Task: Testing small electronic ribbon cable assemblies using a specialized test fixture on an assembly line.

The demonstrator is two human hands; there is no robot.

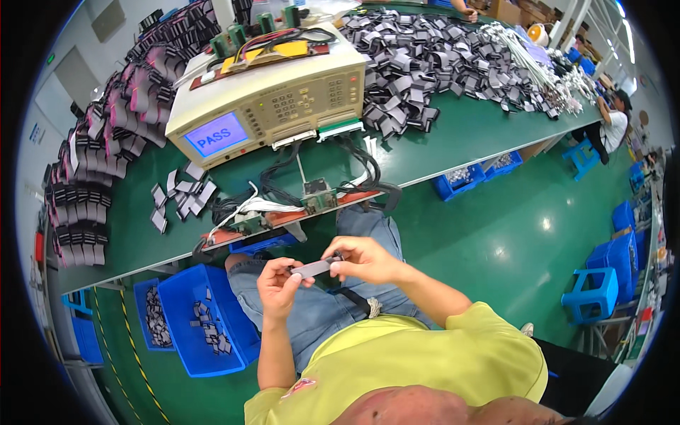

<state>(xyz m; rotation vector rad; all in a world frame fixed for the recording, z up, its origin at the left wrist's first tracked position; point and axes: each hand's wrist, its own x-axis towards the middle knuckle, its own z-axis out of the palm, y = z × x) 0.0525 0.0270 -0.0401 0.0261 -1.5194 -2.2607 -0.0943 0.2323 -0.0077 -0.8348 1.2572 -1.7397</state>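
Above my lap, both hands hold a short grey flat ribbon cable [312, 269] with dark connectors at its ends. My left hand [278, 290] pinches the left end, and my right hand [365, 261] grips the right end. The cable is stretched nearly straight between them, slightly higher on the right. Just beyond my hands, test fixtures with small green boards [319, 196] are fixed along the table edge. Black and white wires run from them to a beige tester [273, 103] with a lit screen.
Ribbon cables form a large pile [404, 67] at the back right, tall stacks [81, 202] at the left and a small heap [185, 195] near the tester. Blue bins [205, 276] holding cables stand below left. Blue stools [591, 294] and a seated person [615, 127] are at right.
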